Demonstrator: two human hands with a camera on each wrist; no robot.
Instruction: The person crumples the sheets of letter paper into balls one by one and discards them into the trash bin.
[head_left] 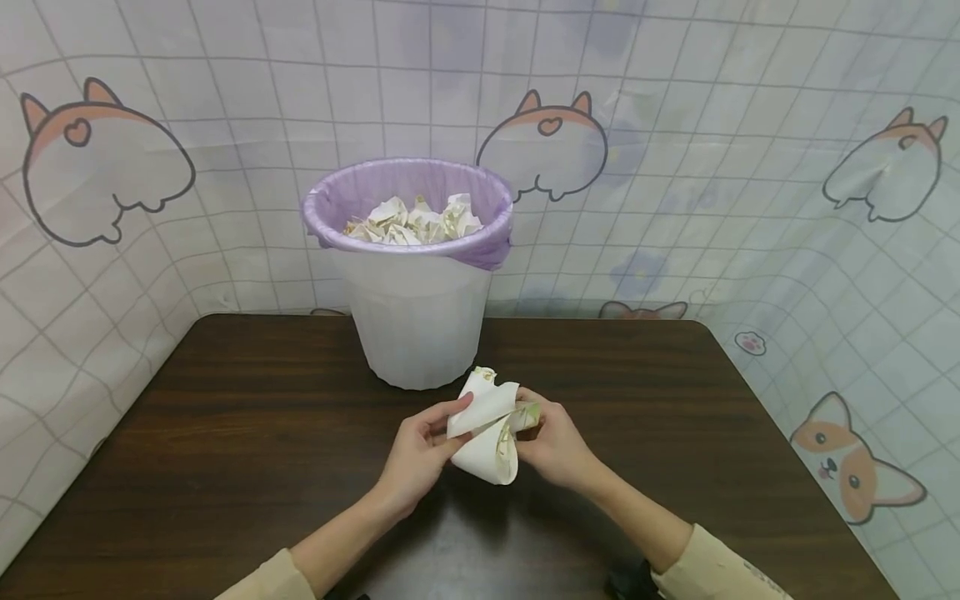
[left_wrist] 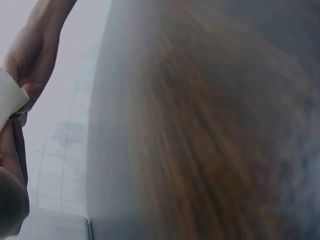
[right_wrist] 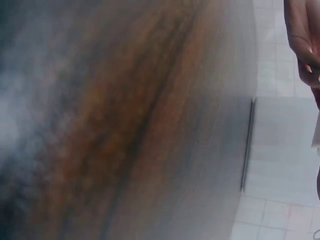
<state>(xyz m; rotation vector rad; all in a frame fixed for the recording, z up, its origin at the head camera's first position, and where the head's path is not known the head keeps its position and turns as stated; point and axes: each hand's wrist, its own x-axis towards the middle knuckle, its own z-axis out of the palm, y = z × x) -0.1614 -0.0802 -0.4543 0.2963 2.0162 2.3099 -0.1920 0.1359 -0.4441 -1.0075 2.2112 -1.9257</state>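
A sheet of white paper (head_left: pixel 483 454) with green and yellow print on one side is loosely folded and curled over itself. It is held above the dark table, in front of the bin. My left hand (head_left: pixel 418 457) grips its left side between thumb and fingers. On the paper's right side, my right hand (head_left: pixel 558 446) pinches a printed fold, with some fingers hidden behind it. In the left wrist view, only part of the paper (left_wrist: pixel 11 96) shows at the left edge, between both hands. The right wrist view catches a hand (right_wrist: pixel 302 42) partly, at the edge.
A white bin (head_left: pixel 420 321) with a purple liner (head_left: pixel 330 212) stands at the back of the brown wooden table (head_left: pixel 247 442). Several crumpled papers (head_left: pixel 420 223) fill its top. Behind hangs a checked curtain (head_left: pixel 697 167) with cartoon dogs. Something dark (head_left: pixel 632 579) lies by the right sleeve.
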